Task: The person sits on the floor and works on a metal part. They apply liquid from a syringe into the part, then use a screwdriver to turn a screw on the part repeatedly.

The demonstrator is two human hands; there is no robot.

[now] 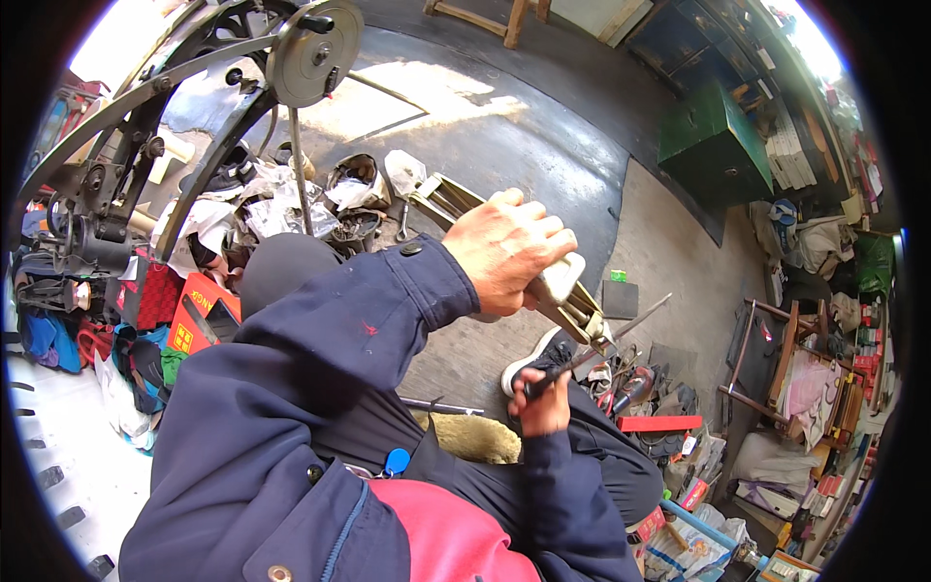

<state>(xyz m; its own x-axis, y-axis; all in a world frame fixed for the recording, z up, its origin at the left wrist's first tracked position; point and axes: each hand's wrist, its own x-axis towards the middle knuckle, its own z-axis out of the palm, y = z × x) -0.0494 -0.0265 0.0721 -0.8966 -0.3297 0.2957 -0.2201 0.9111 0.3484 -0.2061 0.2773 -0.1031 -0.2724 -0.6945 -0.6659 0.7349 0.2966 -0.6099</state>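
My left hand [509, 254] is closed over a long pale metal casing [561, 283], which slants across the middle from upper left to lower right. An open channel with rod-like parts shows along the casing. Below its lower end, my right hand [545, 404] wraps round the dark handle of a slim pointed tool [630, 325]. The tool's thin shaft points up to the right and passes by the end of the casing. Whether the two touch, I cannot tell. Part of the casing is hidden behind my left hand.
A black hand-wheel machine [315, 53] stands at upper left, beside piled shoes and plastic bags [281, 199]. A green box [713, 145] is at upper right. On the floor are a wrench [403, 223] and a small dark square [621, 299]. Cluttered shelves line the right.
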